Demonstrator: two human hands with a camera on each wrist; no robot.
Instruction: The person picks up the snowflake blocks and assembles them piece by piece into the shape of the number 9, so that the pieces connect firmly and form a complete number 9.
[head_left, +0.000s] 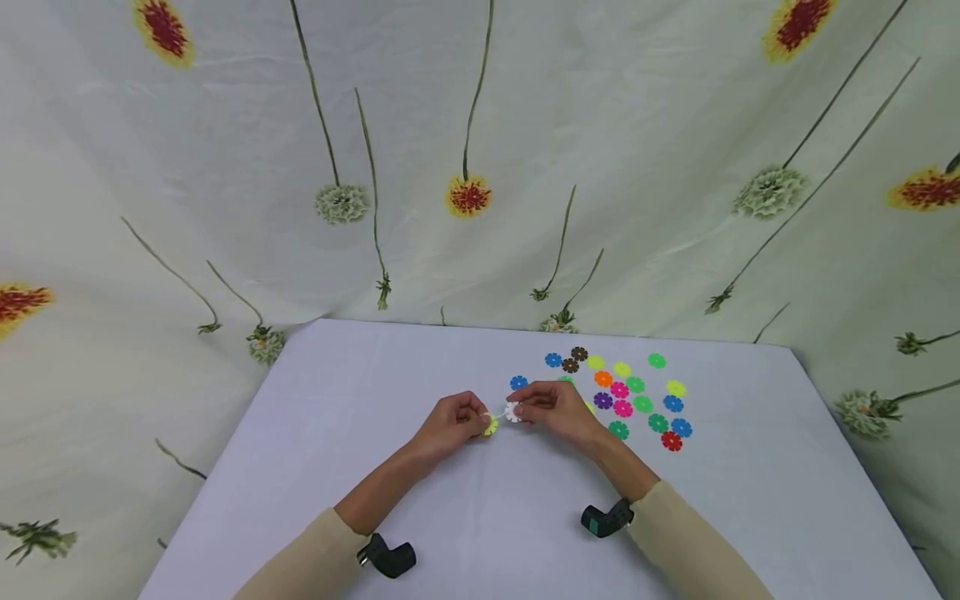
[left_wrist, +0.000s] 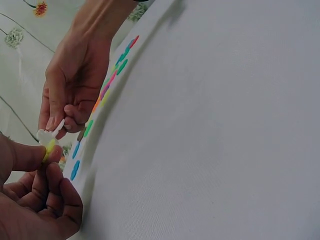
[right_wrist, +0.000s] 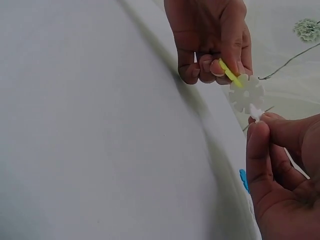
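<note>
Yellow disc (head_left: 491, 425), white discs (right_wrist: 246, 95), joined, long axis sideways between fingers (right_wrist: 259, 150)

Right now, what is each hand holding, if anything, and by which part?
The left hand pinches a yellow disc, and the right hand a white disc, each by the edge away from the second white disc between them.

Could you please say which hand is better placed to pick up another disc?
Probably the right hand: it pinches a white disc but is nearer the scattered discs than the left hand.
</note>
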